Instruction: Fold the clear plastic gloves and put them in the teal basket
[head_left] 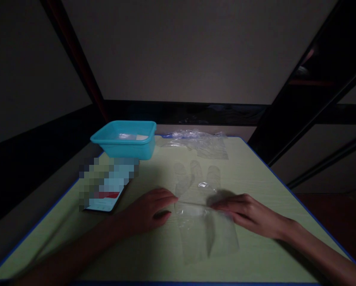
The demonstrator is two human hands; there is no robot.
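A clear plastic disposable glove (200, 214) lies flat on the pale green table (255, 178), fingers pointing away from me. My left hand (149, 210) rests palm down at the glove's left edge, fingers stretched and touching the plastic. My right hand (246, 212) lies flat on the glove's right side, fingers extended and pressing on it. Neither hand grips anything.
A turquoise plastic basin (125, 139) stands at the back left. A phone (106, 190) lies in front of it, its screen blurred. More clear plastic gloves (200, 143) are piled at the far edge. The table has a blue rim; dark surroundings.
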